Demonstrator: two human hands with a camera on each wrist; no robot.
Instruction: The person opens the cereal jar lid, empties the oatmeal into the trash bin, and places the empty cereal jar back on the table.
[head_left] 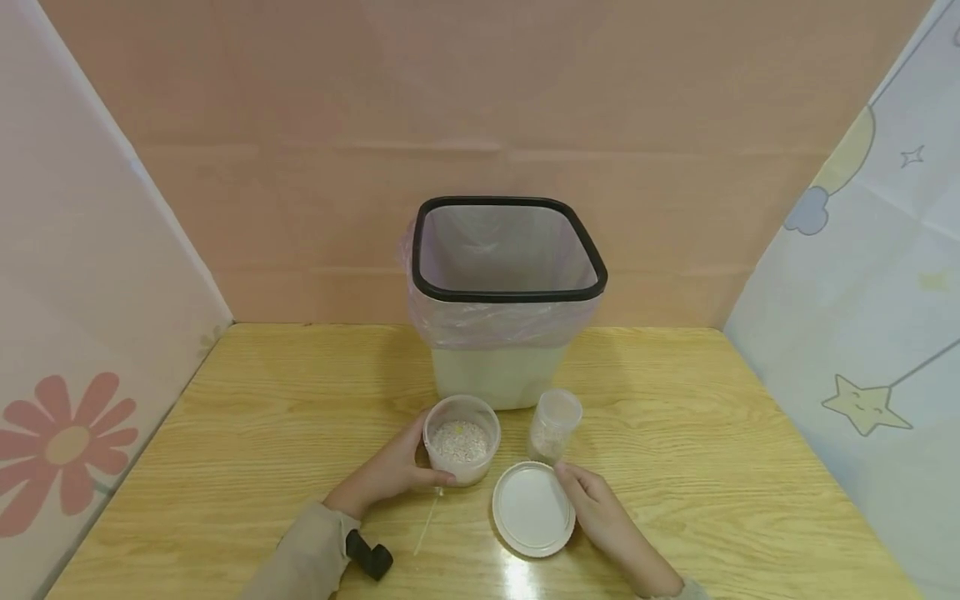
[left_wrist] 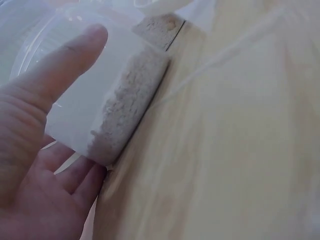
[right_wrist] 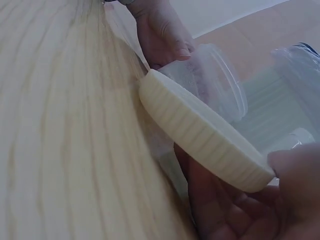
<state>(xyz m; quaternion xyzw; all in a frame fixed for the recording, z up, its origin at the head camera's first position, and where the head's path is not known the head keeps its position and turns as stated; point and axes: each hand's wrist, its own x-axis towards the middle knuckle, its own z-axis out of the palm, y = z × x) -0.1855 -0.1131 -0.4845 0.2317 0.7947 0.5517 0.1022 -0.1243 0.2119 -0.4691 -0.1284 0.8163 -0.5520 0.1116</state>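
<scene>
My left hand (head_left: 397, 467) grips a round clear plastic tub (head_left: 486, 467) from its left side, thumb in front and fingers behind. Inside lies a layer of pale, speckled granular material (head_left: 459, 443), with a small yellow spot on top. The left wrist view shows the tub's base against the wooden table. By its right edge, a white round lid (head_left: 533, 510) is pinched between the thumb and fingers of my right hand (head_left: 596, 510). Seen from the right wrist, this lid (right_wrist: 205, 135) is tilted and has a ribbed rim. Just beyond it stands a clear cylindrical jar (head_left: 557, 421), partly filled with similar pale material.
A white trash bin (head_left: 495, 375) with a black rim and a translucent purplish bag stands behind the tub and jar. One thin whitish strand (head_left: 427, 523) lies on the wooden table (head_left: 300, 400) near my left wrist. Printed walls enclose the sides.
</scene>
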